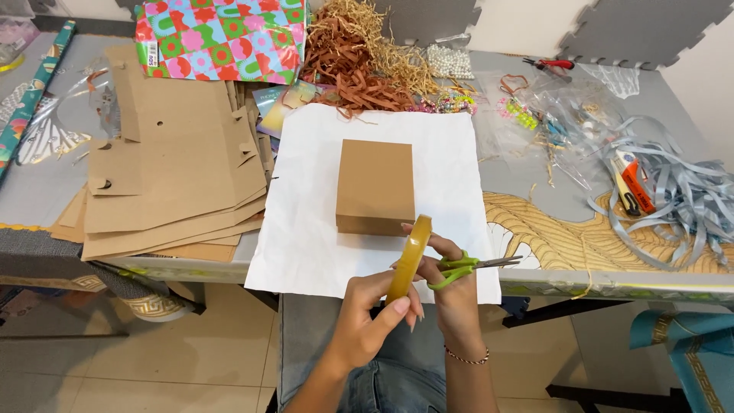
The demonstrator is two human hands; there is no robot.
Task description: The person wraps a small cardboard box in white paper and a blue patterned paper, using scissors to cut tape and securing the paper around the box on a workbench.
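A yellowish roll of clear adhesive tape (408,260) is held upright on its edge in the left hand (367,321), thumb and fingers closed around its lower rim. A pair of green-handled scissors (462,268) is gripped in the right hand (451,294), fingers through the loops, with the blades pointing right and nearly closed. Both hands are held just off the near edge of the table (566,283), above the person's lap, and the top of the roll overlaps the front edge of a large white paper sheet (306,229).

In the middle of that sheet a closed brown cardboard box (375,186) is set square, its near side just beyond the roll. White margin is left bare on all sides of the box, wider to the left and right than in front. The sheet's near edge hangs slightly past the table edge.

To the left, a stack of flat brown cardboard cut-outs (168,176) lies against the sheet's left edge. Behind the sheet, a heap of brown and tan shredded paper (359,61) touches its far edge. Well to the right, a tangle of pale blue ribbon (680,199) is spread.
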